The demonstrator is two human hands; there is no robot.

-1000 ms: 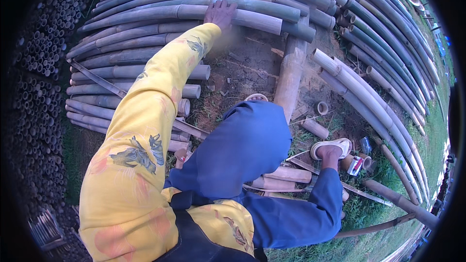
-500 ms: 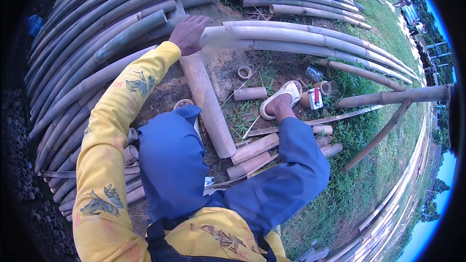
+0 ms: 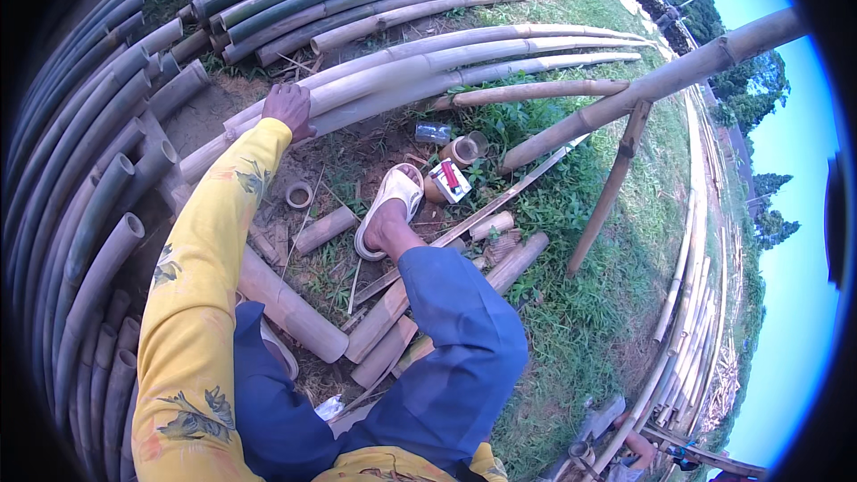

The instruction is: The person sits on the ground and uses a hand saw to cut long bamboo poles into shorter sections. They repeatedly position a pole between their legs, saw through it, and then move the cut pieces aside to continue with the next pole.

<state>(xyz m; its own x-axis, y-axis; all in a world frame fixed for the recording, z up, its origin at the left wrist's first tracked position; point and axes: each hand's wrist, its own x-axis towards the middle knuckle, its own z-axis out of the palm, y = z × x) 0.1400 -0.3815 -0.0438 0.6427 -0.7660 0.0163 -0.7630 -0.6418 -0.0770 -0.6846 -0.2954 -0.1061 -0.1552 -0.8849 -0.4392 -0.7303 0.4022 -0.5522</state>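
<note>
Stack [image 3: 100, 275] left of grip. Left hand [image 3: 287, 111] at near end of a pale pole [image 3: 384, 79]; can't tell if fingers are clamped or just resting. Ring [image 3: 308, 193] just below grip. Pale pole runs off right from grip. Sandal [image 3: 406, 186] lower right, post [image 3: 661, 89] well right.
</note>
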